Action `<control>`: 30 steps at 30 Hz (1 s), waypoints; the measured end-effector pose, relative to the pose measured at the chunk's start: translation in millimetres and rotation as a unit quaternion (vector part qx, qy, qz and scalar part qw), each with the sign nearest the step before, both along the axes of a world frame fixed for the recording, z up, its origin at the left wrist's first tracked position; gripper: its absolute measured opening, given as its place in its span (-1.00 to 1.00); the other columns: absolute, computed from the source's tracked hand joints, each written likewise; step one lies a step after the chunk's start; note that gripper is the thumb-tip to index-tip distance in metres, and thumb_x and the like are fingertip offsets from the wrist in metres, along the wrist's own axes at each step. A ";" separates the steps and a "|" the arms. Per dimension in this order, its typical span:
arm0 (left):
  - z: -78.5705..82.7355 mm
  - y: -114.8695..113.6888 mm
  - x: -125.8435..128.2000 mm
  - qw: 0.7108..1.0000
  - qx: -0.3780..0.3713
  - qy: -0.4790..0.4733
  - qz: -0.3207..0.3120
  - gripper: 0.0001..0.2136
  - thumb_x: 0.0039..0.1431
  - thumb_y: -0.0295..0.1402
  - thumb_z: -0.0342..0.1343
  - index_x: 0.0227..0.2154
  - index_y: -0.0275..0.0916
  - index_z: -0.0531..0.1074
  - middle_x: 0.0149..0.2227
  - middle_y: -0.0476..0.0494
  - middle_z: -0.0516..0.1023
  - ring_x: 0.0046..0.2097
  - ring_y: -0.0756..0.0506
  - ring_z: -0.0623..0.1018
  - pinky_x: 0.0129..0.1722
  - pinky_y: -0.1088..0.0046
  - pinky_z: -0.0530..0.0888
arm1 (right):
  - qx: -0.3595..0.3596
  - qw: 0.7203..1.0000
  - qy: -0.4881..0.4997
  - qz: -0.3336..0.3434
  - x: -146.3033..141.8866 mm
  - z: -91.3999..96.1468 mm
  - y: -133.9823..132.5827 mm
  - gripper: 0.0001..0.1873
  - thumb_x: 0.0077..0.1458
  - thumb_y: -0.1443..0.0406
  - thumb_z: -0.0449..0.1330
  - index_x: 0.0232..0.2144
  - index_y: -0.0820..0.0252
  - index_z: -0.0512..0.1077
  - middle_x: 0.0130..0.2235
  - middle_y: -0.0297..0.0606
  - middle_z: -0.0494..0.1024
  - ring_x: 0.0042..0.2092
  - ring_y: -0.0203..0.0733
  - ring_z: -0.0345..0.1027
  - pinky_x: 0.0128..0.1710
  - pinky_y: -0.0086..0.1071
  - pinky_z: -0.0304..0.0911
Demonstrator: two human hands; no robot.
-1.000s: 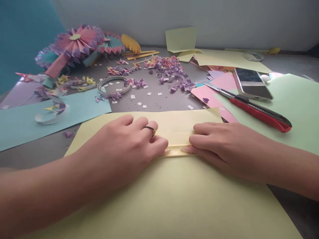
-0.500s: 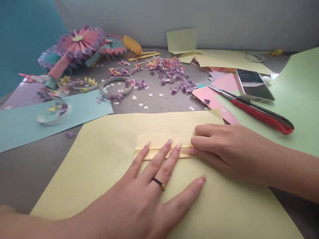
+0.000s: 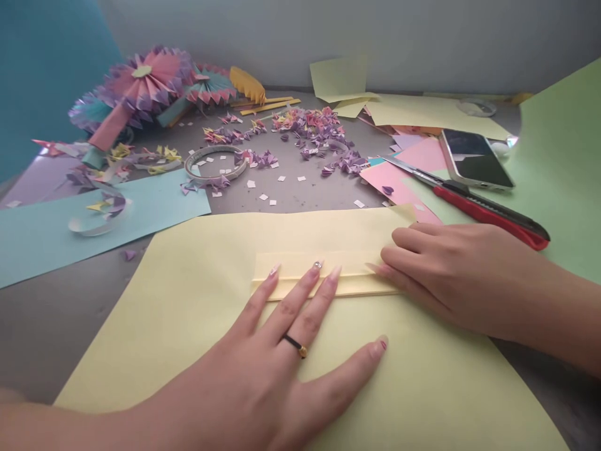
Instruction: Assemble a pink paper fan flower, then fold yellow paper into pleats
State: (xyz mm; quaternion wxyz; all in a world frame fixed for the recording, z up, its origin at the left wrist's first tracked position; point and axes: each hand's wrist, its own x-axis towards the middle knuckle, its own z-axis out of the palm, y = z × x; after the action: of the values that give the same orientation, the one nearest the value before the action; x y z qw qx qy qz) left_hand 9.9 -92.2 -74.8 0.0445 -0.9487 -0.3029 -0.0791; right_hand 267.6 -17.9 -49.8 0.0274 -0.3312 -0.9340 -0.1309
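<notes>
A small folded strip of pale yellow paper lies on a large pale yellow sheet in front of me. My left hand lies flat on the sheet, fingers spread, with three fingertips pressing the strip's near edge. A dark ring sits on one finger. My right hand rests palm down at the strip's right end, its fingers together and pressing along the fold.
A red utility knife and a phone lie at the right on pink and green sheets. A tape roll, purple folded bits, a paper fan decoration and a light blue sheet lie behind and left.
My left hand drew back from the fold and flattened, fingertips on the strip. My right hand slid rightward along the crease. The green sheet's edge lifted at the right.
</notes>
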 end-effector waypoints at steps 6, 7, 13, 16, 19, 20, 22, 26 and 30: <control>6.4 -0.6 0.9 1.000 -0.026 0.009 0.004 -0.20 0.08 -0.40 0.19 0.35 -0.02 -0.05 0.33 -0.45 0.14 0.38 -0.42 -0.02 0.24 -0.16 0.10 | -0.022 0.999 -0.025 0.033 3.5 3.5 4.1 -0.63 0.34 0.25 -0.10 -0.51 0.09 0.28 -0.51 -0.33 0.35 -0.46 -0.14 0.22 -0.39 -0.28 -0.06; 7.4 -0.4 0.8 1.000 -0.026 0.011 0.005 -0.20 0.09 -0.40 0.19 0.35 -0.01 -0.06 0.34 -0.45 0.13 0.38 -0.41 -0.01 0.24 -0.15 0.10 | -0.026 0.999 -0.015 0.032 4.7 4.3 5.1 -0.62 0.35 0.24 -0.12 -0.52 0.10 0.27 -0.52 -0.34 0.34 -0.46 -0.16 0.22 -0.39 -0.29 -0.05; 19.0 4.6 -3.1 0.995 -0.097 0.012 -0.022 -0.21 0.08 -0.19 0.18 0.34 -0.01 -0.05 0.36 -0.49 0.02 0.38 -0.44 -0.03 0.21 -0.20 0.13 | 0.000 0.994 0.111 -0.016 6.6 13.8 7.3 -0.63 0.37 0.20 -0.13 -0.50 0.13 0.18 -0.50 -0.36 0.25 -0.49 -0.26 0.08 -0.47 -0.34 -0.07; 21.5 6.9 -4.9 0.992 -0.120 0.007 -0.033 -0.17 0.01 -0.08 0.17 0.34 -0.01 -0.04 0.36 -0.46 0.06 0.38 -0.47 -0.02 0.20 -0.23 0.14 | -0.015 0.995 0.101 0.012 1.4 13.6 6.2 -0.64 0.34 0.11 -0.07 -0.46 0.14 0.21 -0.47 -0.33 0.30 -0.46 -0.25 0.12 -0.45 -0.34 -0.03; 20.8 11.2 -5.7 0.993 -0.114 -0.002 -0.042 -0.23 0.07 -0.06 0.11 0.34 0.00 -0.01 0.35 -0.39 0.12 0.37 -0.44 0.04 0.21 -0.19 0.14 | -0.039 0.996 0.045 0.068 -3.3 9.3 6.3 -0.57 0.32 0.02 -0.07 -0.47 0.14 0.25 -0.46 -0.30 0.35 -0.41 -0.19 0.18 -0.37 -0.31 0.01; 21.5 13.8 -5.9 0.993 -0.107 -0.010 -0.048 -0.28 0.12 -0.06 0.07 0.33 -0.02 0.00 0.34 -0.37 0.15 0.36 -0.42 0.08 0.21 -0.17 0.16 | -0.046 0.995 0.032 0.086 -4.3 8.0 6.6 -0.57 0.33 0.03 -0.08 -0.48 0.14 0.27 -0.47 -0.30 0.35 -0.41 -0.19 0.18 -0.36 -0.30 0.00; 26.1 21.3 -6.9 0.994 -0.089 -0.031 -0.054 -0.38 0.23 -0.14 -0.02 0.33 -0.09 0.01 0.32 -0.34 0.20 0.35 -0.37 0.14 0.21 -0.10 0.21 | -0.047 0.992 0.018 0.118 -5.7 6.2 7.6 -0.57 0.37 0.13 -0.13 -0.48 0.15 0.29 -0.50 -0.33 0.37 -0.44 -0.21 0.17 -0.38 -0.30 -0.04; 45.1 42.1 -11.2 0.988 -0.026 -0.150 -0.022 -0.62 0.29 -0.40 -0.02 0.15 -0.21 0.17 0.16 -0.28 0.38 0.24 -0.18 0.32 0.16 0.23 0.35 | -0.009 0.994 0.011 0.105 -7.8 4.5 8.8 -0.56 0.37 0.26 -0.14 -0.54 0.16 0.30 -0.58 -0.34 0.34 -0.52 -0.25 0.15 -0.45 -0.31 -0.11; 57.0 63.6 -12.1 0.945 -0.254 -0.204 0.040 -0.89 0.38 -0.36 -0.08 -0.25 -0.13 0.34 -0.34 0.08 0.49 -0.34 0.08 0.52 -0.36 0.65 0.48 | -0.001 0.998 0.063 0.030 -12.2 5.4 7.3 -0.55 0.34 0.33 -0.17 -0.61 0.14 0.18 -0.65 -0.40 0.22 -0.59 -0.30 0.03 -0.51 -0.34 -0.12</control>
State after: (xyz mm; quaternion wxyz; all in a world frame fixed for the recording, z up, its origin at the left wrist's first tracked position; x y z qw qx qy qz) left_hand -2.2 -28.7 -17.8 -0.2577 -0.8792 -0.3529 -0.1898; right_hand 255.5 -10.7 -44.4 0.0893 -0.3110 -0.9400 -0.1078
